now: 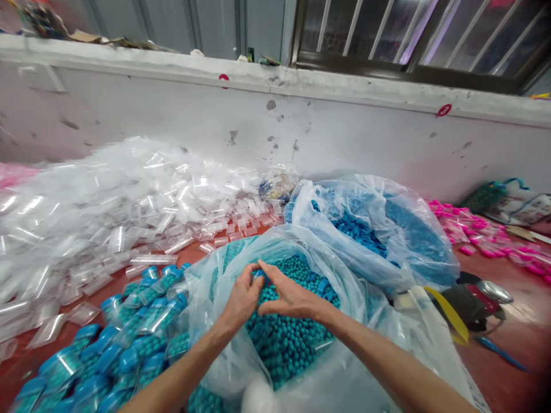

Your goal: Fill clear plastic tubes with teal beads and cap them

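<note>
Pinching a small blue cap (260, 276) between fingers of left hand (241, 299) and right hand (289, 298), directly above bag of teal beads (288, 344).

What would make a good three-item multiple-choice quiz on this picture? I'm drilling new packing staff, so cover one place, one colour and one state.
1. Where does the heap of filled tubes lie?
A. Left of the bag of balls
B. On the window ledge
C. Among the pink packets

2. What colour are the balls in the nearest bag?
A. Pink
B. Teal
C. Yellow

3. How do the two hands stand?
A. Resting apart on the table
B. One raised to the wall
C. Together over the open bag, pinching a small blue piece

Answers:
1 A: the tubes lie on the red table, left of the clear plastic bag.
2 B: the balls show teal through the bag's open mouth.
3 C: the left hand and right hand meet fingertip to fingertip around a small blue piece above the balls.
</note>
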`<state>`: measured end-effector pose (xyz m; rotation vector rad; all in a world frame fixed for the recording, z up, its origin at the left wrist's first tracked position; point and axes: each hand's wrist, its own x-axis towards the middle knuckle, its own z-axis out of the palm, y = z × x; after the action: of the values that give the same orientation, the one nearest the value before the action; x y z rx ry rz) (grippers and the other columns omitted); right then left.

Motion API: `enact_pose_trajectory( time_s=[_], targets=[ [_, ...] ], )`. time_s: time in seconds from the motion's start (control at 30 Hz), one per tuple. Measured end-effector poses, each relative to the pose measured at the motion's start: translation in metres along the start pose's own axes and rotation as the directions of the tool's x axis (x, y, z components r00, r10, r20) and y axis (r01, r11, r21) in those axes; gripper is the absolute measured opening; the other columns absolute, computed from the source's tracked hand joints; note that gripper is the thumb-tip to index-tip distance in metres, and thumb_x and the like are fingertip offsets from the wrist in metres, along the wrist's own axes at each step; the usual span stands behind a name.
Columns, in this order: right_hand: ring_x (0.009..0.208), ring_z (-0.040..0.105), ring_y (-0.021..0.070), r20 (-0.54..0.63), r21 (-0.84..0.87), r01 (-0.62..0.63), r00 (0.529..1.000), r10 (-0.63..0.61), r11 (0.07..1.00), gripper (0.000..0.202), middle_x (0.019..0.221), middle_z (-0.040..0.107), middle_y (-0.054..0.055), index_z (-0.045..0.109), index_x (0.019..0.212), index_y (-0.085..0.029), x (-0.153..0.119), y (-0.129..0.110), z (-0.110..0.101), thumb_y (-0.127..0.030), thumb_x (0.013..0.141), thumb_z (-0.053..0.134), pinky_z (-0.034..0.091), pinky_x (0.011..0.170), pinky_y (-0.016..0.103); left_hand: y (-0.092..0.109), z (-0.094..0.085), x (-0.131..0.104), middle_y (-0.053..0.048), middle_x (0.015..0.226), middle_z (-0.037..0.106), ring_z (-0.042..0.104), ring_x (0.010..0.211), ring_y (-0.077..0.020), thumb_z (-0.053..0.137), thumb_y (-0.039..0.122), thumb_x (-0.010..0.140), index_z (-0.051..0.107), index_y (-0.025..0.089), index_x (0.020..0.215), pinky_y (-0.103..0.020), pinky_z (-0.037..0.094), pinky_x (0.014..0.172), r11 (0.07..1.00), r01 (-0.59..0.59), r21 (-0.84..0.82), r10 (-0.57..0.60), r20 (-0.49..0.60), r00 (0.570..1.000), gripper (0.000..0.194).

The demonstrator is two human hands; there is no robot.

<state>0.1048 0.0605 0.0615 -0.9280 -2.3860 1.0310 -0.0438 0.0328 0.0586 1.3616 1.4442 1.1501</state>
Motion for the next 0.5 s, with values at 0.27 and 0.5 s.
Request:
enact_pose_trajectory(
  time_s=[0.27,0.5],
  targets=[
    [0.095,0.052,0.0244,0.271,-0.368,0.002,0.957,0.106,0.93,0.05,0.106,0.056,0.01,0.054,0.116,-0.018,-0.016,0.024,0.003,-0.041,0.072,0.064,0.04,0.079,0.033,-0.013,-0.142,-0.041,-0.007,0.09,0.06,0.058,0.076,-0.0231,0.041,0.045,0.078,0.054,0.024,0.113,-0.035,0.045,0.066,0.72,0.145,0.678,0.098,-0.306,0.947,0.043],
    [0.075,0.052,0.016,0.25,-0.413,-0.015,0.96,0.13,0.91,0.016,0.08,0.061,0.004,0.063,0.082,-0.016,-0.015,0.031,0.017,-0.027,0.08,0.051,0.033,0.066,0.023,-0.008,-0.091,-0.049,-0.005,0.097,0.066,0.061,0.087,-0.02,0.039,0.037,0.082,0.062,0.021,0.1,-0.029,0.047,0.078,0.769,-0.178,0.614,0.317,-0.124,0.94,0.033]
  ],
)
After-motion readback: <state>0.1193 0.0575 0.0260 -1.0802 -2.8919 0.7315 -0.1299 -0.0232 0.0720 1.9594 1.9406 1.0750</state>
